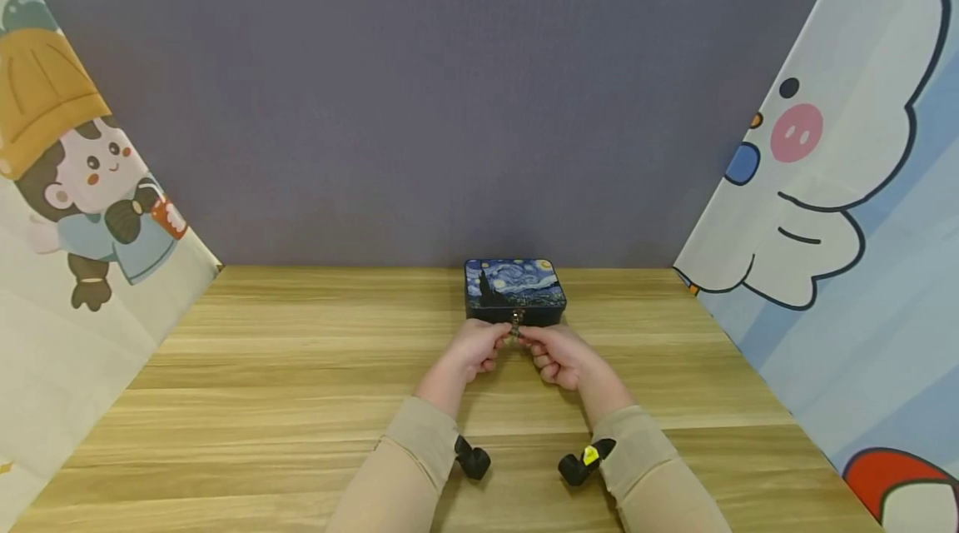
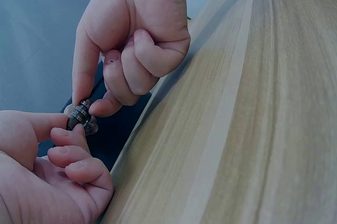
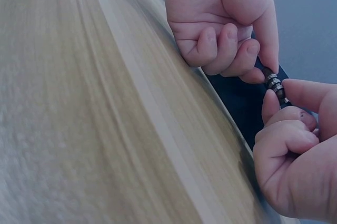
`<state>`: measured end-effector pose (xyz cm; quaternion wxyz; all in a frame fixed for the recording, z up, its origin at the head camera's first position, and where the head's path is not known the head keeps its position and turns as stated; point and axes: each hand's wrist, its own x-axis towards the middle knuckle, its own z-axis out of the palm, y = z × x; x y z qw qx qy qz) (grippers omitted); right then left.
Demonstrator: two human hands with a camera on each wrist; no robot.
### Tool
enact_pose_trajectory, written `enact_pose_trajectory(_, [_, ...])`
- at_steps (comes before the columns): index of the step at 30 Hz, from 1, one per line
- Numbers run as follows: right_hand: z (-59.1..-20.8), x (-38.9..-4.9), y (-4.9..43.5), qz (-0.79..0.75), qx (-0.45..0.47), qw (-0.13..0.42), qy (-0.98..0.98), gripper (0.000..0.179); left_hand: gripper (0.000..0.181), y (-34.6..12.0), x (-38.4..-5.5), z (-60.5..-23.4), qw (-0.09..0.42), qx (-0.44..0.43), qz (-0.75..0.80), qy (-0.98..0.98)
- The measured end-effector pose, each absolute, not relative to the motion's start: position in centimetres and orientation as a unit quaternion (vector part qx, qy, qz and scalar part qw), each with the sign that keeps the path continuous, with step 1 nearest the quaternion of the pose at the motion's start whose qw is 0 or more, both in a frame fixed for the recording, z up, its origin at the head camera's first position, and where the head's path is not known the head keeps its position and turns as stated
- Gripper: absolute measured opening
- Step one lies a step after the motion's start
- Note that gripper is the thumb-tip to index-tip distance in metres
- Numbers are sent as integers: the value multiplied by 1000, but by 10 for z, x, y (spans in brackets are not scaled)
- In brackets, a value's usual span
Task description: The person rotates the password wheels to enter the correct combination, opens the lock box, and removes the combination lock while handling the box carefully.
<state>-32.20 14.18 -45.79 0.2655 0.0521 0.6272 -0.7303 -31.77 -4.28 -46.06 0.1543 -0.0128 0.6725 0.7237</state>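
A dark blue box (image 1: 517,287) with a starry-night painting on its lid sits against the back wall, its lid down. On its front is a metal clasp (image 1: 517,316) with a small dark combination padlock (image 2: 80,113) that has ringed number dials. My left hand (image 1: 474,347) pinches one end of the padlock between thumb and index finger. From the other side my right hand (image 1: 560,356) pinches the opposite end the same way. The other fingers of both hands are curled in, as the right wrist view shows around the padlock (image 3: 274,84).
The box and hands are over a wood-grain table (image 1: 315,400). Behind it rises a grey panel (image 1: 449,100). Cartoon-printed panels stand at the left (image 1: 45,350) and right (image 1: 862,366). Small black devices (image 1: 474,460) are strapped at both wrists, by the beige sleeves.
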Motion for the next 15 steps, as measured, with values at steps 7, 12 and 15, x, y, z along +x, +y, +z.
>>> enact_pose_trajectory(7, [-458,-323,142,-728,53,264,631,23,26,-43,-318,-462,156,-11,726,670])
enact_pose_trajectory(12, [-458,-323,142,-729,48,266,629,22,26,-43,-319,-463,157,-12,726,669])
enact_pose_trajectory(15, [-457,-323,142,-729,47,267,629,23,26,-43,-320,-464,156,-14,726,669])
